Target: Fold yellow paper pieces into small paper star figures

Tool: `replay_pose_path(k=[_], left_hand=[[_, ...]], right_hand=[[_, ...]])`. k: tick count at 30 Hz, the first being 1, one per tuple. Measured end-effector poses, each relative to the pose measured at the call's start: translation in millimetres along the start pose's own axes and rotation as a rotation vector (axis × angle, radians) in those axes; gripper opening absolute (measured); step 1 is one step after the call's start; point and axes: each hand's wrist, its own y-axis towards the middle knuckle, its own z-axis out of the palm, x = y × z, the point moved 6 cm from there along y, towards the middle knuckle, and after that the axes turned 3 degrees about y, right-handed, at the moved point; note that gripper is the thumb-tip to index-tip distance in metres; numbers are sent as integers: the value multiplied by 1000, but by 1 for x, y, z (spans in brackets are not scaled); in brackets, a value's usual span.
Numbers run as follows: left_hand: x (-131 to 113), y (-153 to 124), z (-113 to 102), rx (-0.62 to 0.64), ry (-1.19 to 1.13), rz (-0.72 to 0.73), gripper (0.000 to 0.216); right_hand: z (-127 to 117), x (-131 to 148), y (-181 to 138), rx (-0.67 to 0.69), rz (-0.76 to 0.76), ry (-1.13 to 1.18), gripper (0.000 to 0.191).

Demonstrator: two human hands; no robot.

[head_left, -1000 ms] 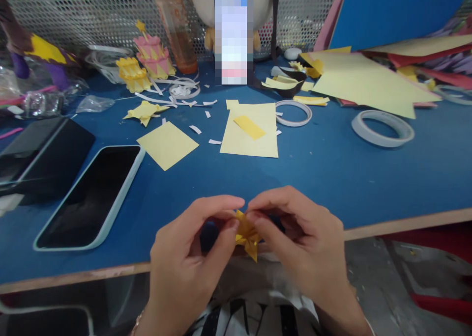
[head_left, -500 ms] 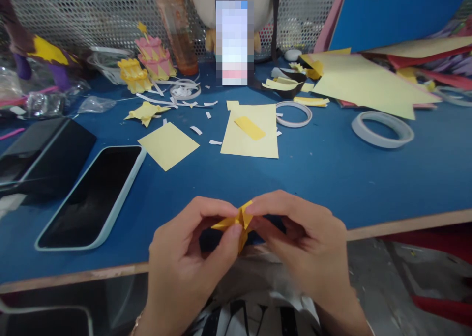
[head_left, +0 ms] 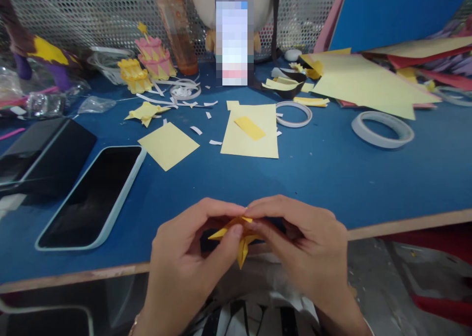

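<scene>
Folded yellow paper piece [head_left: 236,234] is pinched between both hands, over the near edge of the blue surface [head_left: 350,179]. Left hand [head_left: 186,265] closes thumb and forefinger on its left side. Right hand [head_left: 304,250] closes thumb and forefinger on its right side, and the fingertips of the two hands meet above it. One point of the piece projects downward below the fingers, another to the left. On the surface beyond: a dark-screened phone [head_left: 92,196] to the left, a pale yellow square [head_left: 168,144], a pale yellow sheet [head_left: 247,147] bearing a darker yellow strip [head_left: 250,127], and a white tape roll [head_left: 382,128] well apart to the right.
</scene>
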Motion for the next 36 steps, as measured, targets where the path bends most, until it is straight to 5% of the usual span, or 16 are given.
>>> replay_pose_path(k=[16,20,24,29,32,36], left_hand=[[-2,-6,-1,-130,4,66,21],[-7,-8,-6,-183,-51,188,26],[-23,-7,-12,-128,24,371,31],[-32,-10,-9,-64,303,561,28],[-22,-10,-6,-119,358,497,28],[-13,-9,9,62,402,475,17]], right_hand=[[2,-5,-6,15,80,136,17],[1,2,-4,108,48,117,19],[-4,18,0,223,-109,39,15],[-5,25,-2,156,-470,-315,14],[6,18,-10,242,-564,-443,22],[9,7,-16,338,-505,-406,25]])
